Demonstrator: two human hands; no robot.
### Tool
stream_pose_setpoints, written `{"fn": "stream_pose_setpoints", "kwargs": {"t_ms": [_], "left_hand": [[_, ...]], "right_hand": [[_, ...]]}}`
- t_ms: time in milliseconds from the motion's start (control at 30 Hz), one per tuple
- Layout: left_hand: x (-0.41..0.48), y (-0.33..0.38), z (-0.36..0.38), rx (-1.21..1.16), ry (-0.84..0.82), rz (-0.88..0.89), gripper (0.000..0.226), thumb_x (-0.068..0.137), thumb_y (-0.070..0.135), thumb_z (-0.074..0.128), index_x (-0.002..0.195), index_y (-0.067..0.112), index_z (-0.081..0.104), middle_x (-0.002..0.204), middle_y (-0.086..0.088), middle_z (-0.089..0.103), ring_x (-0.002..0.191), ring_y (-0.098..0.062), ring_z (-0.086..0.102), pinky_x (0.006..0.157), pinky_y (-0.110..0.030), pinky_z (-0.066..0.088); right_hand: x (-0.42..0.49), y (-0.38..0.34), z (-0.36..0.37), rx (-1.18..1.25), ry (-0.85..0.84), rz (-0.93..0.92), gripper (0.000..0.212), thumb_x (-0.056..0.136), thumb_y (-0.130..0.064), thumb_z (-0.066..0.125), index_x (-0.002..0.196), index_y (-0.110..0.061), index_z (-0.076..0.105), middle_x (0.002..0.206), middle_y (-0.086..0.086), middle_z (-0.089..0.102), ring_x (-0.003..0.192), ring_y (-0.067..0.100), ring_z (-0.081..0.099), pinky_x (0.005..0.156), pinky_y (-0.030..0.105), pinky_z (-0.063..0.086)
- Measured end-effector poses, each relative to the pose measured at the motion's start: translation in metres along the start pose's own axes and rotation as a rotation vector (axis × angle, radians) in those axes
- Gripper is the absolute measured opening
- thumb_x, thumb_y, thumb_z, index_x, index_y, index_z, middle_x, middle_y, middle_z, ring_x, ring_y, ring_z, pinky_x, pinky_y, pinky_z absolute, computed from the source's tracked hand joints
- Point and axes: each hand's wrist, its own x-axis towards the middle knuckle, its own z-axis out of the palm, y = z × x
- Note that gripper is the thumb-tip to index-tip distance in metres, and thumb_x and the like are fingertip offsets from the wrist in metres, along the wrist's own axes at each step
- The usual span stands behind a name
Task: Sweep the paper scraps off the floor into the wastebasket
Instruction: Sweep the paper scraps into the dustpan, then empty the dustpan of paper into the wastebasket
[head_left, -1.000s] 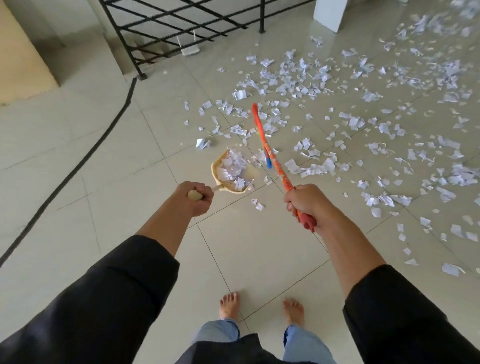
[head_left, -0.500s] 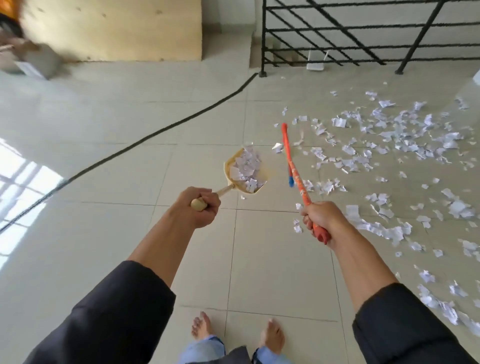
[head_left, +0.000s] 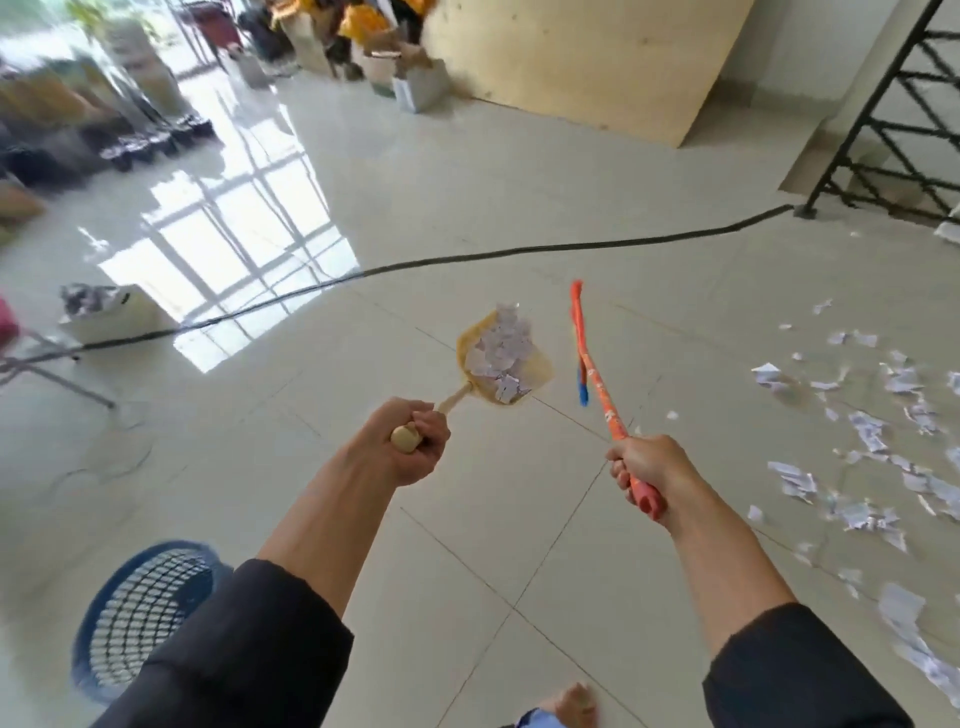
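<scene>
My left hand (head_left: 413, 441) grips the handle of a tan dustpan (head_left: 540, 376), held above the floor and loaded with white paper scraps (head_left: 501, 348). My right hand (head_left: 647, 467) grips the orange handle of a broom (head_left: 597, 382), which points away from me; its head is not visible. More paper scraps (head_left: 867, 436) lie scattered on the tiles at the right. A blue mesh wastebasket (head_left: 140, 618) stands at the lower left, partly hidden behind my left sleeve.
A black cable (head_left: 467, 259) runs across the floor ahead. A white box (head_left: 111, 314) holding scraps sits at the left. A plywood sheet (head_left: 587, 57) leans at the back, a black railing (head_left: 883, 119) stands at the right, and clutter lines the far left.
The view has swung left, away from the scattered scraps. The wastebasket and white box have come into view. Both hands keep hold of dustpan and broom.
</scene>
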Motion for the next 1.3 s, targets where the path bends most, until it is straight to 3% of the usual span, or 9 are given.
{"fn": "stream_pose_setpoints", "kwargs": {"t_ms": [567, 767, 933, 1167, 1300], "left_hand": [[-0.157, 0.004, -0.233, -0.460, 0.055, 0.270, 0.018, 0.104, 0.010, 0.040, 0.088, 0.008, 0.046, 0.061, 0.002, 0.040, 0.031, -0.006, 0.038, 0.032, -0.011, 0.033], [-0.187, -0.012, -0.274, -0.605, 0.138, 0.434, 0.015, 0.106, 0.011, 0.037, 0.098, 0.004, 0.048, 0.066, 0.004, 0.039, 0.031, -0.005, 0.038, 0.032, -0.009, 0.032], [-0.199, -0.025, -0.292, -0.738, 0.186, 0.556, 0.022, 0.106, 0.011, 0.037, 0.120, -0.003, 0.045, 0.069, 0.003, 0.040, 0.031, -0.005, 0.039, 0.029, -0.012, 0.034], [-0.206, -0.032, -0.293, -0.817, 0.303, 0.657, 0.014, 0.107, 0.011, 0.036, 0.099, 0.002, 0.045, 0.063, 0.002, 0.040, 0.030, -0.004, 0.039, 0.028, -0.012, 0.032], [-0.189, -0.028, -0.291, -0.701, 0.484, 0.626, 0.020, 0.106, 0.011, 0.037, 0.089, 0.008, 0.046, 0.055, 0.001, 0.043, 0.030, -0.004, 0.039, 0.026, -0.014, 0.031]], "right_hand": [[-0.116, 0.027, 0.173, -0.303, -0.380, -0.125, 0.011, 0.090, 0.003, 0.051, 0.095, 0.003, 0.061, 0.064, 0.006, 0.054, 0.038, 0.007, 0.044, 0.036, 0.021, 0.034], [-0.127, 0.016, 0.228, -0.465, -0.556, -0.166, 0.011, 0.091, 0.004, 0.051, 0.091, 0.004, 0.062, 0.065, 0.007, 0.053, 0.041, 0.008, 0.044, 0.036, 0.021, 0.034], [-0.131, 0.001, 0.261, -0.581, -0.702, -0.195, 0.014, 0.092, 0.003, 0.050, 0.093, 0.000, 0.063, 0.064, 0.006, 0.052, 0.044, 0.009, 0.043, 0.039, 0.021, 0.034], [-0.129, -0.016, 0.299, -0.737, -0.864, -0.211, 0.016, 0.092, 0.001, 0.051, 0.103, 0.003, 0.062, 0.064, 0.005, 0.051, 0.044, 0.009, 0.043, 0.038, 0.020, 0.035], [-0.123, -0.021, 0.313, -0.816, -0.923, -0.219, 0.013, 0.093, 0.000, 0.051, 0.103, 0.001, 0.060, 0.066, 0.005, 0.052, 0.044, 0.008, 0.043, 0.038, 0.020, 0.036]]}}
